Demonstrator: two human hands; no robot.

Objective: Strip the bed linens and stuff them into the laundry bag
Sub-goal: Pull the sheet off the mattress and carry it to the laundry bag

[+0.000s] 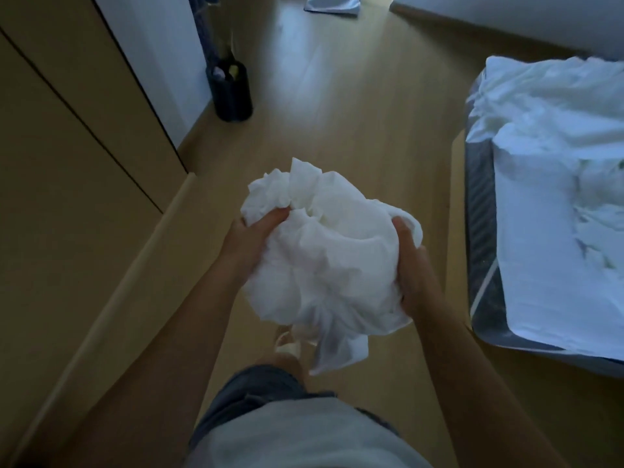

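A crumpled bundle of white bed linen hangs in front of me above the wooden floor. My left hand grips its left side with the fingers dug into the cloth. My right hand grips the right side, and a loose corner dangles below. To the right is the bed with more rumpled white sheets lying on the mattress. At the top of the view a pale grey fabric thing lies on the floor; I cannot tell whether it is the laundry bag.
Beige wardrobe doors line the left side. A dark round bin stands on the floor by the white wall. The wooden floor stretches ahead between the wardrobe and the bed. My own leg and shorts show below.
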